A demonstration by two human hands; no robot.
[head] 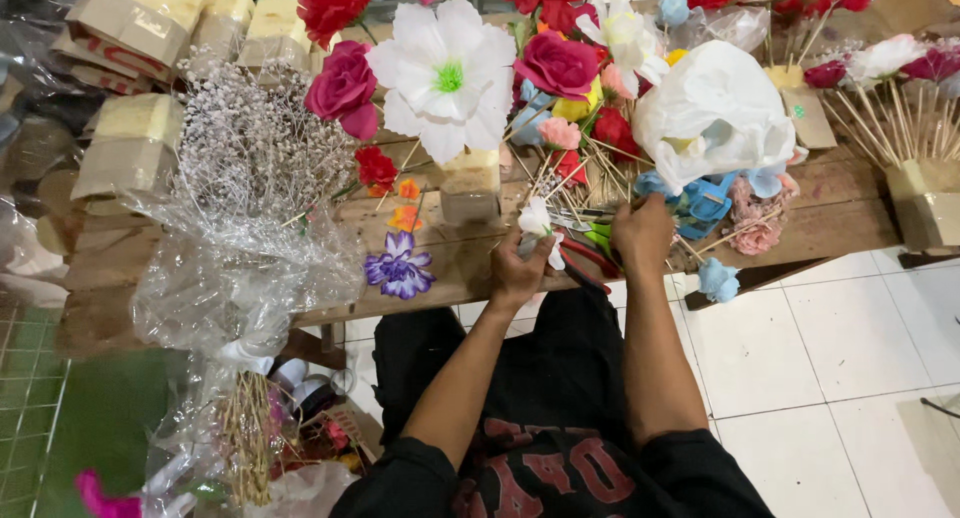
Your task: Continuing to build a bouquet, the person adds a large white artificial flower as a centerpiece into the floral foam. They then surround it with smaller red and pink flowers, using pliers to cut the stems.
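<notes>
a: what is nearest to the person?

b: the two bare forearms, coming up from the black shirt. the left hand (517, 271) is at the edge of the wooden table (450, 268). its fingers are closed around a small white flower (534, 219), which stands up just above them.

a: and the other hand?

b: the right hand (642, 233) is just beside the left one, a little further on the table. its fingers are bent down among thin wooden sticks (600, 173), but they are hidden from here, so i cannot tell if they are closed on something. between the two hands lie red-handled scissors (585, 263) and something green.

a: what is around the fingers?

b: left of the left fingers there is a purple flower (399, 265) lying flat. right of the right fingers lies a small blue flower (717, 279). further left is a bundle of dry twigs in clear wrap (245, 218). beyond the fingers stand a big white flower with green centre (447, 75), a pink rose (557, 64) and a large white bloom (712, 113).
</notes>
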